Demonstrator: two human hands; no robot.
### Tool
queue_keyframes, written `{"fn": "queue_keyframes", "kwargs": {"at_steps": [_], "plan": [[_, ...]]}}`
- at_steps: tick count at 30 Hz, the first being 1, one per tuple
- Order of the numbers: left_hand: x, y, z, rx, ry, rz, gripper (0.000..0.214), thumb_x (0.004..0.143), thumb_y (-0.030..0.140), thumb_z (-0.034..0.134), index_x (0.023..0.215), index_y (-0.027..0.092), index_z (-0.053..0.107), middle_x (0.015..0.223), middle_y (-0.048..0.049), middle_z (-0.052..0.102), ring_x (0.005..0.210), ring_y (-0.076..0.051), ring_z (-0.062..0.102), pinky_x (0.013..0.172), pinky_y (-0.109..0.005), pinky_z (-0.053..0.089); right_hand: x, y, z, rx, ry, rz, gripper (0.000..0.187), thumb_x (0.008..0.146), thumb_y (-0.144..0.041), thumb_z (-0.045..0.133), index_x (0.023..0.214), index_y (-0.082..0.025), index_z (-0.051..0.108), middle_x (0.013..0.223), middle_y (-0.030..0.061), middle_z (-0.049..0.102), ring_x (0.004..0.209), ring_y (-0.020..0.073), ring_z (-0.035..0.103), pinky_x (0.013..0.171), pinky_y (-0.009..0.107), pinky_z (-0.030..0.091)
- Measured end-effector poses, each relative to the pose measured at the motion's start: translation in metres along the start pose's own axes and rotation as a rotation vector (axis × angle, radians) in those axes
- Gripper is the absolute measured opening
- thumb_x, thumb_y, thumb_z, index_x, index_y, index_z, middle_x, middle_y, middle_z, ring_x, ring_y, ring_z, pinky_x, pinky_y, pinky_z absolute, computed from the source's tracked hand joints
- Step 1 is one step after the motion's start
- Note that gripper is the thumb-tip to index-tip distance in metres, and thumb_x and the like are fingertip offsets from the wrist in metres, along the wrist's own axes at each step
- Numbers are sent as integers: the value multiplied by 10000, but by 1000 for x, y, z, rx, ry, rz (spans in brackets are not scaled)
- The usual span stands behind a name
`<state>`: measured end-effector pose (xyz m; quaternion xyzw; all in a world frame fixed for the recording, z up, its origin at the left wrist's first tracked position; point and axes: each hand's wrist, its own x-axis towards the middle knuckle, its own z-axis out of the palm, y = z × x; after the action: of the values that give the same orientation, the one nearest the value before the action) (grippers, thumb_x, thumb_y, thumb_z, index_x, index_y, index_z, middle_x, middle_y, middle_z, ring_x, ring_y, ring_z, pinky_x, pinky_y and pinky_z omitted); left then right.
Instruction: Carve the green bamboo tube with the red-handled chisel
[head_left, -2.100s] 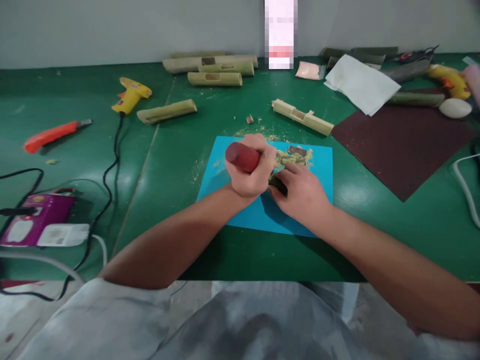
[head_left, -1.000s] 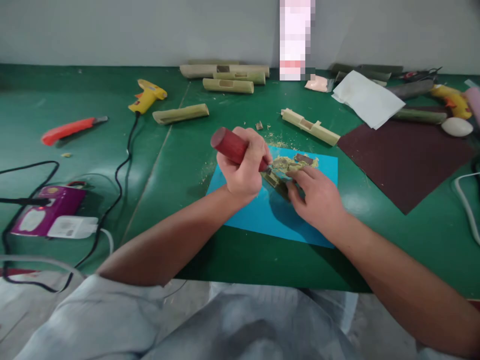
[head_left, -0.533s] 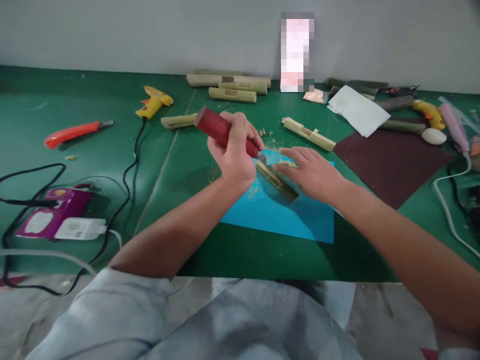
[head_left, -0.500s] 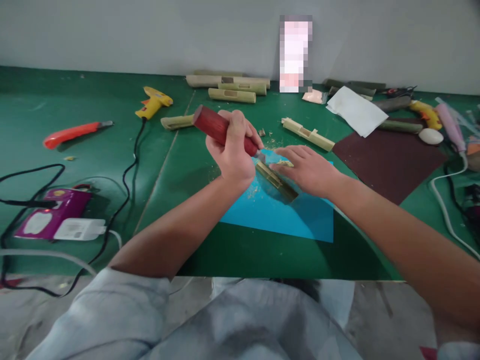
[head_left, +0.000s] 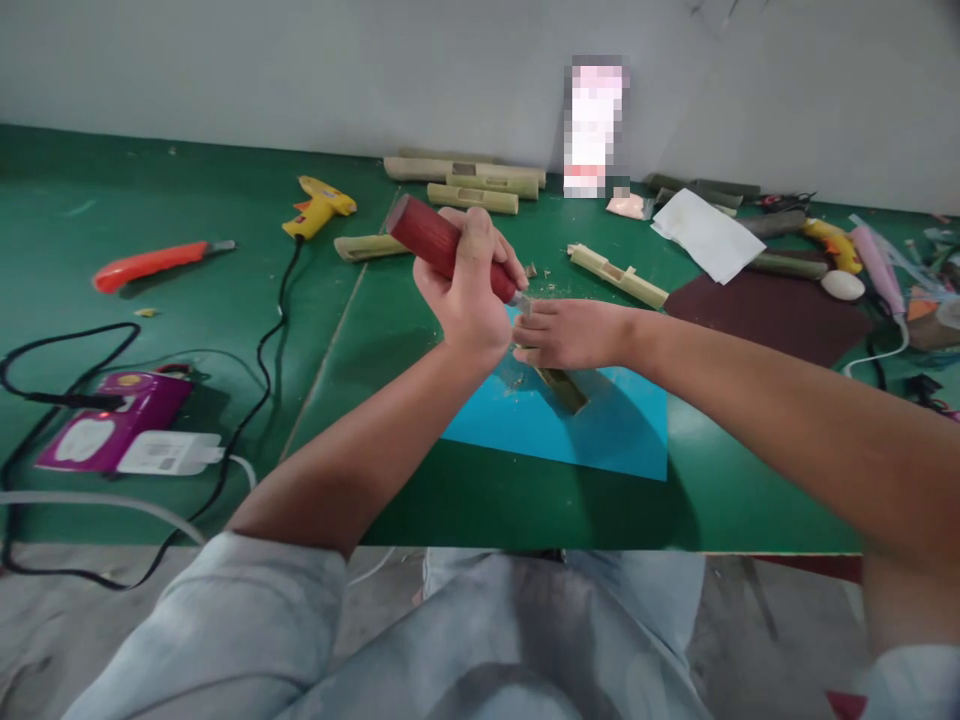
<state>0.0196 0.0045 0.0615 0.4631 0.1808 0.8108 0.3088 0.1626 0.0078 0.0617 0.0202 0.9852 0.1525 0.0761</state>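
- Around a red-handled tool (head_left: 427,235), the left hand (head_left: 472,275) is wrapped.
- Nearer, the right hand (head_left: 566,335) covers the far end of a bamboo piece (head_left: 562,391); its grip I can't tell.
- Beneath, that piece slants far-left to near-right on the blue sheet (head_left: 622,440).

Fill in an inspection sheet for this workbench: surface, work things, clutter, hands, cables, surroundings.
Surface: green tabletop with a blue rectangular sheet, pale shavings on it.
Work things: red-handled cylindrical tool with metal tip; greenish hollow bamboo piece on the sheet, partly covered.
Clutter: yellow plastic glue gun, orange-handled metal-ended tool, pale cut bamboo tubes, white paper, dark brown sheet.
Hands: left hand closed around the red handle; right hand over the bamboo piece's far end, near the tip, grip unclear.
Cables: thin black cable from the glue gun passes the table's near edge; thick white cable near purple box.
Surroundings: grey wall behind, pixelated bright upright shape before it; grey floor below.
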Motion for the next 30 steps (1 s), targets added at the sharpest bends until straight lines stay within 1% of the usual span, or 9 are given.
{"fn": "queue_keyframes", "kwargs": {"at_steps": [6, 8, 12, 14, 16, 18, 20, 23, 30], "plan": [[8, 20, 8, 28, 19, -18, 502, 978, 538, 660, 656, 222, 440, 533, 58, 398, 395, -69, 446, 424, -321, 292, -9, -1, -9, 98, 29, 34, 424, 1080, -129, 313, 1161, -207, 723, 1235, 91, 692, 1149, 235, 579, 1002, 441, 438], [11, 33, 14, 6, 45, 27, 509, 1004, 533, 607, 622, 231, 460, 528, 44, 398, 377, -89, 452, 392, -346, 280, -19, -6, -12, 131, 72, 124, 424, 1090, -150, 304, 1183, -209, 714, 1193, 92, 694, 1113, 232, 579, 963, 432, 433], [13, 49, 21, 46, -34, -32, 441, 995, 450, 648, 630, 249, 502, 527, 42, 398, 405, -102, 483, 404, -326, 321, -37, -32, -10, 47, 134, 330, 419, 1099, -207, 295, 1220, -155, 693, 1194, 133, 697, 1036, 253, 564, 854, 422, 420], [12, 46, 19, 20, -76, -86, 443, 938, 444, 726, 614, 234, 509, 507, 45, 409, 384, -102, 479, 387, -323, 305, -40, -52, -6, 30, 144, 508, 360, 1079, -229, 370, 1176, -126, 701, 1104, 150, 711, 962, 273, 559, 782, 423, 408], [9, 37, 14, 95, -139, -197, 466, 898, 495, 766, 613, 224, 515, 499, 39, 470, 387, -97, 480, 389, -311, 298, -39, -73, -3, 44, 134, 732, 284, 1041, -224, 453, 1115, -117, 706, 1041, 157, 711, 922, 286, 559, 742, 418, 402], [2, 25, 9, 196, -164, -315, 490, 889, 566, 753, 640, 225, 503, 490, 46, 505, 388, -90, 467, 414, -294, 333, -36, -90, 0, 86, 113, 901, 218, 995, -238, 544, 1057, -103, 703, 1030, 176, 702, 960, 310, 571, 783, 422, 433], [-7, 13, 6, 216, -152, -375, 478, 871, 571, 770, 671, 230, 501, 491, 50, 538, 389, -94, 473, 431, -288, 362, -32, -102, 3, 151, 98, 999, 230, 962, -270, 614, 1069, -83, 694, 1082, 199, 696, 1041, 338, 573, 863, 435, 458], [-22, 1, 5, 266, -148, -428, 479, 855, 567, 782, 674, 229, 494, 476, 60, 532, 389, -89, 470, 444, -273, 398, -26, -111, 9, 234, 83, 1109, 273, 937, -328, 676, 1063, -86, 688, 1049, 191, 690, 1045, 349, 581, 891, 446, 476], [-40, -6, 5, 323, -139, -409, 460, 830, 509, 798, 625, 213, 512, 480, 59, 543, 421, -67, 484, 457, -230, 429, -20, -116, 21, 348, 188, 1206, 232, 919, -353, 677, 1007, -138, 672, 1029, 170, 686, 1020, 333, 592, 885, 458, 495]]}}
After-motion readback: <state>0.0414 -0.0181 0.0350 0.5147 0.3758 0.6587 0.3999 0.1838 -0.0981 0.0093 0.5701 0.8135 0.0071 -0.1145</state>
